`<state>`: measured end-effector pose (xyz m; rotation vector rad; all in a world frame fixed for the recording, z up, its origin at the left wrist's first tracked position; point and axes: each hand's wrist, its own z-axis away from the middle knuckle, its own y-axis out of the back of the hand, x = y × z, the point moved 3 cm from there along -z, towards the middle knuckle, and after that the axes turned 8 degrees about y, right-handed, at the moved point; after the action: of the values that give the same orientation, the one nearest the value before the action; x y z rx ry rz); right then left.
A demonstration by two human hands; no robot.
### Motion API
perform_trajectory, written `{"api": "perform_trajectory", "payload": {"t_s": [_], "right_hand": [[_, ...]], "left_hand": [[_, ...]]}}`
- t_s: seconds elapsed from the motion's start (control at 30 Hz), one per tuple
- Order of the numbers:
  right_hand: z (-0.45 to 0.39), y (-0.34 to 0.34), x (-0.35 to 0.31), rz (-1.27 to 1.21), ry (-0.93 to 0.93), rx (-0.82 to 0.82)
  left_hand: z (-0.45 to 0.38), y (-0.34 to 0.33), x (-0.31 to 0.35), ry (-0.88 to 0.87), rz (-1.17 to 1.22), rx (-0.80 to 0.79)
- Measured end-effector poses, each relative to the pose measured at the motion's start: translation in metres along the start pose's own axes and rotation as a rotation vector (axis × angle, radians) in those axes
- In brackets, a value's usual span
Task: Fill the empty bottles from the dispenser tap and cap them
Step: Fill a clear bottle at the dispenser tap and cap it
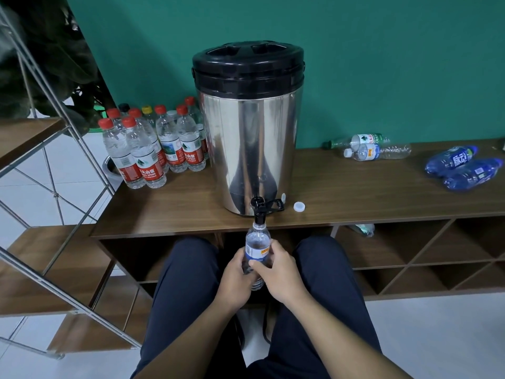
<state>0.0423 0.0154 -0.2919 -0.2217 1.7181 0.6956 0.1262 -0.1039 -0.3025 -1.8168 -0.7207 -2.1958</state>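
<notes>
A clear plastic bottle (pixel 257 246) with a blue-and-white label stands upright with its open neck right under the black tap (pixel 259 212) of the dispenser (pixel 247 132), just off the front edge of the wooden cabinet top (pixel 355 195). Both hands wrap the lower half of the bottle: the left hand (pixel 235 277) closes around it from the left, and the right hand (pixel 276 272) closes around it from the right, thumb laid across the label. Whether water is running is hard to tell; the bottle seems partly filled.

The dispenser is a polished steel drum with a black lid, set on the cabinet top against a green wall (pixel 382 64). A white cap (pixel 299 206) lies on the wood just right of the tap's base. To the dispenser's left stands a cluster of capped bottles (pixel 153 149), most with red caps and red labels. Further right, two clear bottles (pixel 366 147) lie on their sides near the wall, and two blue bottles (pixel 464 166) lie side by side near the right edge. Another bottle (pixel 362 229) lies in an open compartment below the top. The person sits facing the cabinet, knees in dark trousers (pixel 185 283) on either side of the held bottle. A metal-framed wooden shelf (pixel 41 149) stands at the left.
</notes>
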Motion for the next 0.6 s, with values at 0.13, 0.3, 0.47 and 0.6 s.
{"api": "perform_trajectory", "payload": {"t_s": [0.13,0.3,0.47,0.6], "right_hand": [[0.0033,0.0024,0.0042,-0.023,0.007,-0.006],[0.0041,0.0029,0.0029,-0.065,0.012,-0.009],[0.0041,0.0019,0.0036,-0.095,0.017,-0.010],[0.0036,0.0018,0.0039,-0.096,0.023,-0.012]], "left_hand": [[-0.0018,-0.0011,-0.0028,0.002,0.005,-0.011],[-0.0027,-0.0007,-0.0048,-0.001,0.010,-0.006],[-0.0049,-0.0010,-0.0086,0.007,-0.017,-0.008],[-0.0040,-0.0013,-0.0082,0.006,-0.010,-0.007]]}}
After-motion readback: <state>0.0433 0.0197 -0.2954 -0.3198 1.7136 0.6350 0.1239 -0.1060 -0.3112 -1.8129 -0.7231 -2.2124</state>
